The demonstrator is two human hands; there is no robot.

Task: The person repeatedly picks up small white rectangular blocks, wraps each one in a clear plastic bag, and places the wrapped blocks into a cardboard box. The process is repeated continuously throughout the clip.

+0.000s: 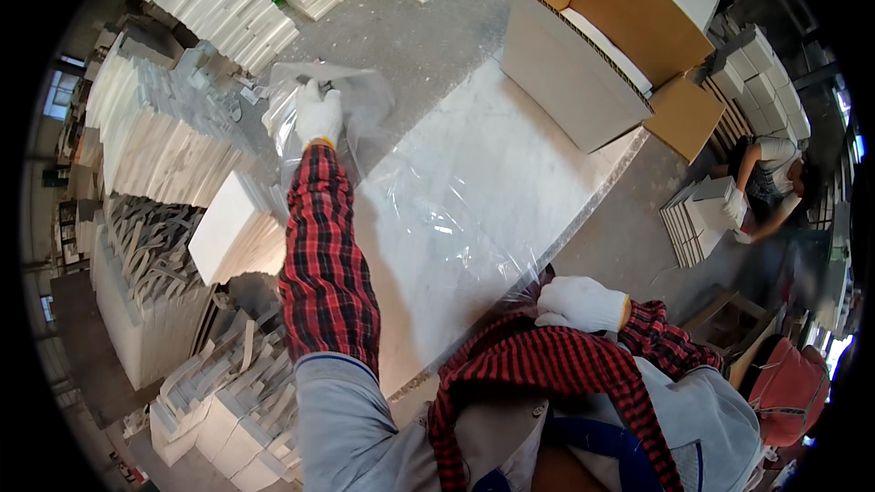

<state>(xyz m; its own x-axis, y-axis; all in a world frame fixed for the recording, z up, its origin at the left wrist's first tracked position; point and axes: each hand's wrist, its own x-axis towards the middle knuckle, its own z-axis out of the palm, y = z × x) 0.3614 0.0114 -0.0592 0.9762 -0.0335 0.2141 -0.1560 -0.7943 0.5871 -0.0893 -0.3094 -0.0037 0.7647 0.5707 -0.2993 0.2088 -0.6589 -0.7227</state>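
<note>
A sheet of clear plastic film (447, 230) stretches slantwise over the pale stone-like tabletop (474, 141). My left hand (319, 116), in a white knit glove, reaches out past the table's far left edge, its fingers closed on the bunched far end of the film. Close to my body, at the table's near edge, my right hand (581, 303) is gloved too and curled shut where the film gathers; its fingertips are partly hidden. Red and black checked sleeves cover both forearms.
An open cardboard box (565, 68) with raised flaps stands on the table's far right. Stacks of pale slabs (223, 0) line the far side and left. Loose strips top a pile (155, 255) at left. Another person (770, 187) crouches at right beside stacked tiles (697, 219).
</note>
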